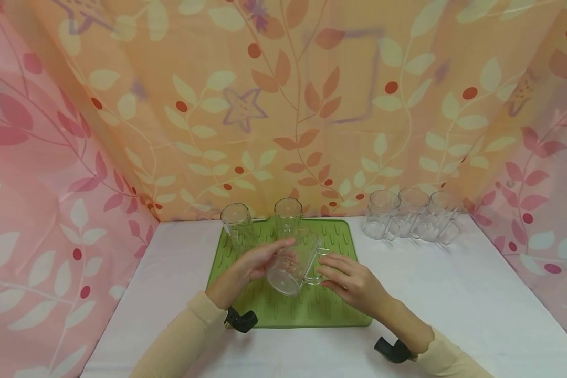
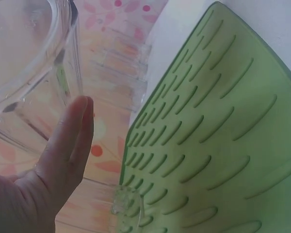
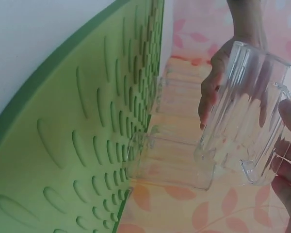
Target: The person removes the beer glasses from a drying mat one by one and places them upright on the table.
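A clear glass mug (image 1: 285, 278) is held tilted above a green ridged mat (image 1: 293, 315), its thick base toward me and its handle to the right. My left hand (image 1: 260, 261) grips the mug's body from the left; part of its fingers shows through the glass in the right wrist view. On the other side, my right hand (image 1: 354, 283) holds the handle between thumb and fingers. The left wrist view shows the mug (image 2: 24, 92) up close beside my left hand (image 2: 48, 170). Two more glass mugs stand along the mat's back edge, one left (image 1: 237, 228) and one mid-back (image 1: 288, 212).
Three clear mugs stand close together at the back right of the white table (image 1: 453, 299), including a left one (image 1: 381, 212) and a right one (image 1: 441, 220). A patterned orange curtain (image 1: 283, 142) rises behind; pink cloth (image 1: 42, 226) borders the sides.
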Demonstrator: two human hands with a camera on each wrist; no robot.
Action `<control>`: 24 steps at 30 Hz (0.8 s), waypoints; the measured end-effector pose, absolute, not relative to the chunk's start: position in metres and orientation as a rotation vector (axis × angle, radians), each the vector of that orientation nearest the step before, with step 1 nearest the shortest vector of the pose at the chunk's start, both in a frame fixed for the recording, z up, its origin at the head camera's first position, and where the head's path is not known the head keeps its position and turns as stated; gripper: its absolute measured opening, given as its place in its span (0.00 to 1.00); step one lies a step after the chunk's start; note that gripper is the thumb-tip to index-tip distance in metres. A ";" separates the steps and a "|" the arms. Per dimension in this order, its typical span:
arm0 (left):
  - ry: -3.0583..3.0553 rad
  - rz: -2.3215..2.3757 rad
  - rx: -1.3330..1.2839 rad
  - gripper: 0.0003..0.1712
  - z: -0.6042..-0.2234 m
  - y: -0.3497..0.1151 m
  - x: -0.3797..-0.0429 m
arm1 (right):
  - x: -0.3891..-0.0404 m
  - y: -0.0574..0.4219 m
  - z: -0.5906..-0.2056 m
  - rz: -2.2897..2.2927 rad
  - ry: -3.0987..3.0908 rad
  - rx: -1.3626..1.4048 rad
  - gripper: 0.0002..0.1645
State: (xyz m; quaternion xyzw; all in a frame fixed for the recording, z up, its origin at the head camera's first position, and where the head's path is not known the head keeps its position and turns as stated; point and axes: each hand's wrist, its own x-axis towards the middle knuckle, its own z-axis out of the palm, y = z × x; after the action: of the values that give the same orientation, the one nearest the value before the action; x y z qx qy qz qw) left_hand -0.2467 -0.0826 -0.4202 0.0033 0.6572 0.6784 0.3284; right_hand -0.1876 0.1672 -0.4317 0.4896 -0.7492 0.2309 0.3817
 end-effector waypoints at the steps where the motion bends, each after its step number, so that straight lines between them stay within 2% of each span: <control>1: 1.732 1.785 0.012 0.31 -0.420 -0.082 -0.246 | -0.187 0.168 -0.432 0.606 -1.923 1.247 0.18; 6: 1.751 1.843 0.067 0.32 -0.420 -0.082 -0.242 | -0.189 0.169 -0.433 0.728 -1.916 1.233 0.19; 13: 1.763 1.936 0.081 0.26 -0.419 -0.079 -0.237 | -0.191 0.169 -0.430 0.894 -1.881 1.172 0.21; 20: 1.949 1.885 0.093 0.35 -0.418 -0.076 -0.232 | -0.192 0.173 -0.433 1.052 -1.947 1.086 0.19; 24: 2.049 1.875 0.100 0.34 -0.419 -0.076 -0.228 | -0.192 0.175 -0.433 1.119 -1.982 1.030 0.26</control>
State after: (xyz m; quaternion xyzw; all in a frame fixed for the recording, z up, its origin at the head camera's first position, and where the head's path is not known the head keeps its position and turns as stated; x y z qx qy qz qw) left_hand -0.2279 -0.0758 -0.4193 0.0353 0.7252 0.6636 0.1803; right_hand -0.1917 0.1751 -0.4331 0.3910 -0.7527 0.4248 0.3163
